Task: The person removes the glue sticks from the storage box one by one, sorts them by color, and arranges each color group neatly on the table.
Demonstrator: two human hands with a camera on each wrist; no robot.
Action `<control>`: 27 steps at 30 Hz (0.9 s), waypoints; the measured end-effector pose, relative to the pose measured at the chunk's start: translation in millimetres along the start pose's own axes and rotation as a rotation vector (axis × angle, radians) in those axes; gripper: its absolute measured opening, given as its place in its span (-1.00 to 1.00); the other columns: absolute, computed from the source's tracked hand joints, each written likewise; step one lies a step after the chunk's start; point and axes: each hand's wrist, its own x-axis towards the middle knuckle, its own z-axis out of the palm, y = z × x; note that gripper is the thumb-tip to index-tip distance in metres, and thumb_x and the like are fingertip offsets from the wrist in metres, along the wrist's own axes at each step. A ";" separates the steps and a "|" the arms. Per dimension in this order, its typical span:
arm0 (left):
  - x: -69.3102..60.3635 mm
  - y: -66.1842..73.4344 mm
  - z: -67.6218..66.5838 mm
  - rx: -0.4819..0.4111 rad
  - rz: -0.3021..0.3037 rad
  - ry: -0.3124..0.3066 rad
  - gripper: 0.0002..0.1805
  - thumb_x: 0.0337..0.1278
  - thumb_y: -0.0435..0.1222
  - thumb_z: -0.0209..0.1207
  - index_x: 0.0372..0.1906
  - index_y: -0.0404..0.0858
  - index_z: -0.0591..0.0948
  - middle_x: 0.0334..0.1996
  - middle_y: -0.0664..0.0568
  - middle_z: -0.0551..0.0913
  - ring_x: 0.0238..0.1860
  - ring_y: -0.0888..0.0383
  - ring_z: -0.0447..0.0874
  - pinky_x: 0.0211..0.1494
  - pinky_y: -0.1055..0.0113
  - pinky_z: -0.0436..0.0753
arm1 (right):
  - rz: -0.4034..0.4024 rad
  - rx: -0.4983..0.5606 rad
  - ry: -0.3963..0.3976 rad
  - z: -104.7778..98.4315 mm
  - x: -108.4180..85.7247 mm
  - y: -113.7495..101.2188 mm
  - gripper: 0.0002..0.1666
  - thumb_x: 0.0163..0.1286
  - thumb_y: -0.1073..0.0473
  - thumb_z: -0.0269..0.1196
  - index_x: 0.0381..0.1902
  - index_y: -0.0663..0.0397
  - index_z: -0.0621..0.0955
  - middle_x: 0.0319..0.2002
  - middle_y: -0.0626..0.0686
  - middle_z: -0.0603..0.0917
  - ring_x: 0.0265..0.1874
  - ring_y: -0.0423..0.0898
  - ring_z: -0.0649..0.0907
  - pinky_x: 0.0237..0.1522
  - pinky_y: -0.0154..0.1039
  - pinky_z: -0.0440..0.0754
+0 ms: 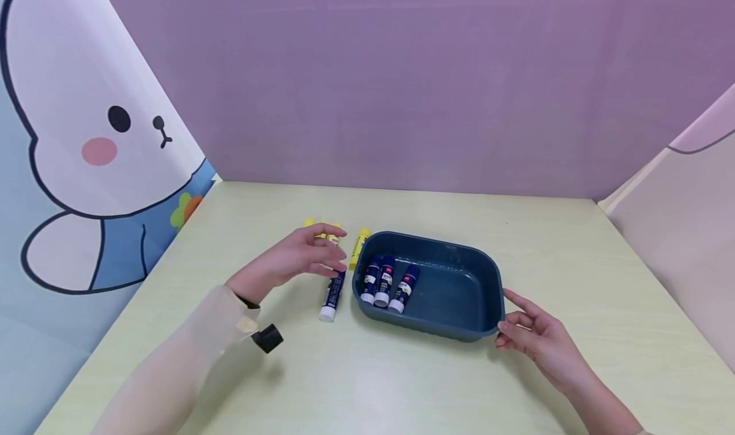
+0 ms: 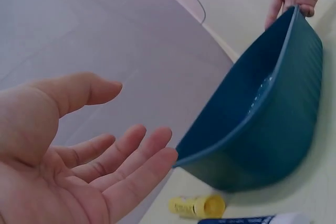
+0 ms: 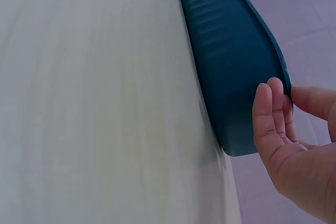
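At frame centre, I steady the teal bin (image 1: pixel 450 294) with the right hand (image 1: pixel 542 340) pinching its right-hand edge; light pressure should suffice. The left hand (image 1: pixel 301 254), empty with fingers parted, hovers near the blue glue stick (image 1: pixel 333 296) left of centre (best gripped across its barrel).

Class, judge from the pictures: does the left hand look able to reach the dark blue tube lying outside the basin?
Looks likely, yes: the left hand holds nothing and hovers near the dark blue tube, with nothing visible in between.
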 end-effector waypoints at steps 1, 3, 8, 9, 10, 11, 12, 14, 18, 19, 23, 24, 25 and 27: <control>1.9 1.5 1.5 0.000 -0.001 0.001 -0.45 0.38 -0.37 0.16 0.38 -0.37 0.28 -0.03 -0.29 0.64 -0.01 -0.19 0.70 0.05 0.07 0.70 | -0.001 0.001 -0.001 -0.1 0.0 0.0 -0.31 0.44 0.56 0.05 0.31 -0.28 0.46 -0.26 0.05 0.66 -0.37 -0.06 0.73 -0.20 -0.23 0.75; 5.5 4.9 4.8 -0.008 -0.002 -0.001 -0.45 0.38 -0.37 0.15 0.38 -0.37 0.29 0.03 -0.35 0.61 0.03 -0.22 0.68 0.05 0.08 0.70 | 0.000 0.001 -0.001 -0.3 0.0 -0.1 -0.31 0.44 0.56 0.05 0.31 -0.28 0.46 -0.26 0.05 0.67 -0.37 -0.06 0.73 -0.20 -0.23 0.75; 14.5 12.2 14.3 -0.028 0.006 -0.018 -0.46 0.38 -0.38 0.15 0.38 -0.39 0.31 0.15 -0.43 0.54 0.05 -0.19 0.67 0.11 0.07 0.67 | 0.001 0.000 -0.001 -1.0 0.0 -0.6 -0.31 0.44 0.56 0.05 0.30 -0.28 0.46 -0.26 0.05 0.66 -0.37 -0.06 0.73 -0.20 -0.22 0.75; 16.7 13.3 16.3 -0.032 0.006 -0.022 -0.46 0.38 -0.38 0.16 0.38 -0.39 0.32 0.16 -0.43 0.53 0.05 -0.17 0.67 0.12 0.07 0.66 | 0.001 0.001 -0.002 -1.0 0.0 -0.6 -0.31 0.44 0.56 0.05 0.30 -0.28 0.46 -0.26 0.05 0.66 -0.37 -0.05 0.73 -0.20 -0.22 0.75; 19.1 14.0 18.4 -0.031 0.009 -0.028 -0.46 0.38 -0.38 0.16 0.38 -0.39 0.33 0.18 -0.42 0.53 0.05 -0.14 0.68 0.12 0.08 0.66 | 0.000 0.002 -0.002 -1.1 0.1 -0.6 -0.31 0.44 0.56 0.05 0.30 -0.27 0.46 -0.26 0.05 0.66 -0.37 -0.05 0.73 -0.20 -0.22 0.75; 21.5 14.4 20.3 -0.032 0.011 -0.038 -0.45 0.38 -0.38 0.16 0.38 -0.40 0.32 0.19 -0.42 0.51 0.05 -0.13 0.68 0.13 0.08 0.66 | -0.001 0.004 -0.004 -1.2 0.2 -0.6 -0.31 0.44 0.56 0.04 0.30 -0.27 0.46 -0.25 0.05 0.66 -0.37 -0.05 0.73 -0.20 -0.22 0.75; 23.9 14.9 22.4 -0.032 0.013 -0.049 -0.45 0.38 -0.38 0.16 0.39 -0.41 0.32 0.20 -0.42 0.50 0.06 -0.12 0.67 0.14 0.08 0.66 | -0.002 0.006 -0.006 -1.2 0.2 -0.5 -0.31 0.44 0.56 0.04 0.30 -0.27 0.46 -0.25 0.05 0.66 -0.37 -0.05 0.73 -0.20 -0.22 0.75; 28.2 15.9 26.8 -0.022 0.013 -0.068 -0.44 0.39 -0.38 0.14 0.40 -0.43 0.31 0.23 -0.41 0.49 0.08 -0.11 0.66 0.14 0.10 0.65 | -0.005 0.010 -0.009 -1.4 0.2 -0.4 -0.31 0.44 0.56 0.04 0.30 -0.27 0.46 -0.25 0.06 0.66 -0.36 -0.05 0.73 -0.20 -0.22 0.75; 37.8 15.1 35.2 -0.019 0.014 -0.117 -0.45 0.43 -0.38 0.10 0.41 -0.46 0.28 0.27 -0.41 0.45 0.13 -0.12 0.63 0.16 0.12 0.64 | 0.001 0.002 -0.007 -1.3 0.1 -1.1 -0.32 0.44 0.55 0.05 0.33 -0.23 0.44 -0.25 0.05 0.66 -0.36 -0.05 0.73 -0.19 -0.22 0.75; 40.1 14.7 37.3 -0.019 0.013 -0.130 -0.45 0.44 -0.39 0.09 0.42 -0.47 0.27 0.28 -0.41 0.44 0.14 -0.12 0.62 0.17 0.12 0.64 | 0.003 -0.004 -0.005 -1.3 0.0 -1.4 -0.33 0.45 0.54 0.06 0.35 -0.18 0.42 -0.25 0.05 0.66 -0.36 -0.05 0.73 -0.19 -0.22 0.75; 48.5 13.7 47.0 -0.003 0.014 -0.182 -0.46 0.47 -0.40 0.03 0.42 -0.50 0.25 0.27 -0.42 0.44 0.18 -0.14 0.59 0.18 0.13 0.63 | 0.019 -0.027 0.010 -1.2 -0.1 -2.7 -0.34 0.45 0.53 0.07 0.40 -0.08 0.36 -0.26 0.05 0.66 -0.36 -0.05 0.73 -0.19 -0.22 0.75; 50.8 13.1 49.3 0.001 0.008 -0.189 -0.47 0.47 -0.41 0.03 0.42 -0.50 0.25 0.27 -0.42 0.45 0.18 -0.13 0.59 0.18 0.13 0.63 | 0.020 -0.029 0.011 -1.2 -0.1 -3.0 -0.34 0.45 0.53 0.07 0.40 -0.08 0.36 -0.26 0.05 0.67 -0.36 -0.05 0.73 -0.19 -0.22 0.75; 52.4 13.5 52.2 0.013 0.000 -0.192 -0.47 0.47 -0.41 0.02 0.42 -0.49 0.26 0.26 -0.41 0.46 0.18 -0.13 0.59 0.17 0.14 0.63 | 0.018 -0.026 0.010 -1.4 -0.1 -2.9 -0.34 0.45 0.53 0.07 0.39 -0.08 0.36 -0.26 0.06 0.66 -0.36 -0.05 0.73 -0.19 -0.23 0.75; 56.4 12.4 57.5 0.029 -0.019 -0.191 -0.48 0.47 -0.39 0.04 0.41 -0.49 0.28 0.25 -0.39 0.48 0.16 -0.10 0.61 0.16 0.15 0.64 | 0.016 -0.017 0.007 -1.6 -0.2 -2.7 -0.34 0.45 0.54 0.07 0.36 -0.15 0.40 -0.26 0.06 0.66 -0.36 -0.04 0.73 -0.19 -0.23 0.75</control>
